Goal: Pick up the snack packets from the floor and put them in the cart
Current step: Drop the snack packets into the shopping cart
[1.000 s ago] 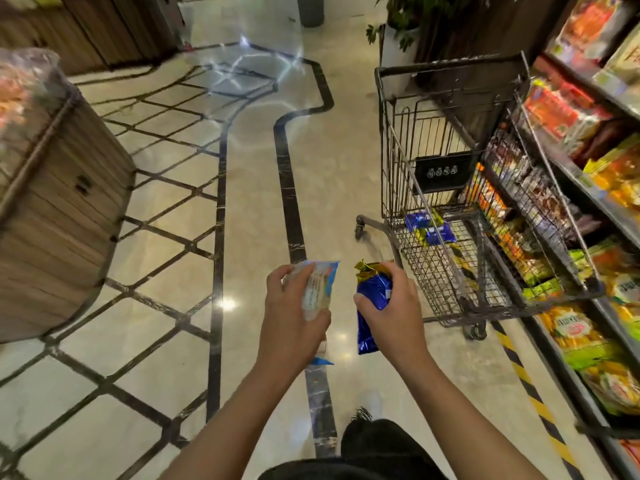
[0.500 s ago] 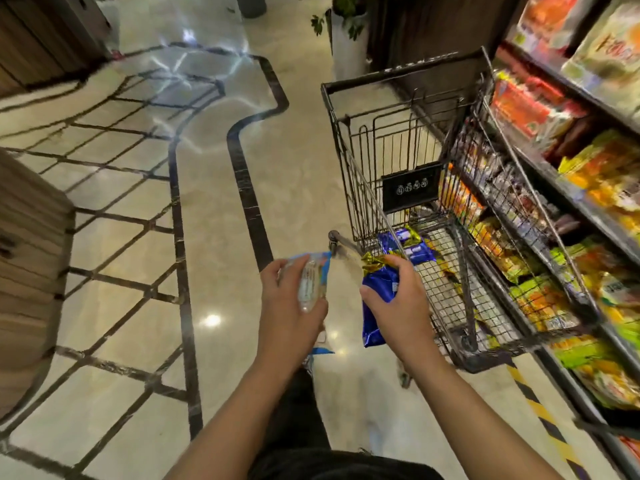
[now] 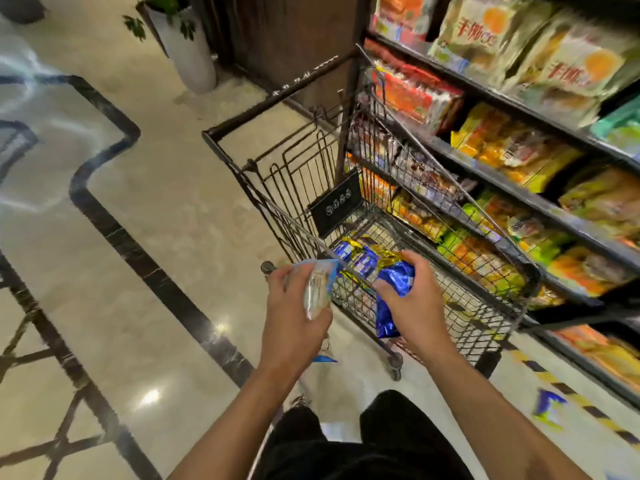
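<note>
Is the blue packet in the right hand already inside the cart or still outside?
Outside: the right hand grips the blue packet in front of the cart wall.

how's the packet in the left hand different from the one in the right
The pale packet in the left hand is whitish with light blue edges; the blue packet in the right hand is shiny dark blue foil with a gold top. The pale packet sits just outside the cart rim, while the blue packet's top is over the basket. The blue one looks larger. Both are gripped upright, neither yet dropped in.
</note>
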`<state>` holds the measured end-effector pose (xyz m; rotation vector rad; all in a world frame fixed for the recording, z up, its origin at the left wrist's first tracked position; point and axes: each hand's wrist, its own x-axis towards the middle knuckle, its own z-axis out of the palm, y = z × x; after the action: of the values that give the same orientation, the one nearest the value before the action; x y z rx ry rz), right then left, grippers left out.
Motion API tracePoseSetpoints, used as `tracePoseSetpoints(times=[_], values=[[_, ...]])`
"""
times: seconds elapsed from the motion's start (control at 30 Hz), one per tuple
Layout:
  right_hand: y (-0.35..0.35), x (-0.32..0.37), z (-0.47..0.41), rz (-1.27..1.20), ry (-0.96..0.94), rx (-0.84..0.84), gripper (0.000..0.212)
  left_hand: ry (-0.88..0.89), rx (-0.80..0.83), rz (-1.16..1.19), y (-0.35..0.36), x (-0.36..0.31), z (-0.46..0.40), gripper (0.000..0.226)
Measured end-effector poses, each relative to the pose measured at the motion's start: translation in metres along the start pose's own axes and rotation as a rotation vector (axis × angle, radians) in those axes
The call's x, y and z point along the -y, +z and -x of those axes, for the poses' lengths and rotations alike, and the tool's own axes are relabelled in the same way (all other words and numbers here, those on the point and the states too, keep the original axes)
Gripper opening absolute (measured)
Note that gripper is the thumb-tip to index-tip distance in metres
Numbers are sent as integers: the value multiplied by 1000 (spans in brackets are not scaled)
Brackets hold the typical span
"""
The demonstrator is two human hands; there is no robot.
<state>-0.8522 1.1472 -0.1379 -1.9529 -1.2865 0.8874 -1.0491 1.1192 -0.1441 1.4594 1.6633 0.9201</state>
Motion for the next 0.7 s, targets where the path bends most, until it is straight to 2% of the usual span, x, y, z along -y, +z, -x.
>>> tracePoseSetpoints(times=[0.23, 0.4, 0.53, 0.7], values=[[-4, 3, -38, 6, 93, -151, 67, 48, 97, 79, 4, -7, -61, 71], [-4, 0, -64, -11, 94, -170, 66, 80, 180, 70, 23, -26, -94, 67], [-8, -13, -89, -50, 82, -166, 64, 104, 223, -38, 47, -37, -124, 70], [-22, -42, -127, -91, 147, -154, 65, 140, 303, -87, 89, -49, -162, 67]])
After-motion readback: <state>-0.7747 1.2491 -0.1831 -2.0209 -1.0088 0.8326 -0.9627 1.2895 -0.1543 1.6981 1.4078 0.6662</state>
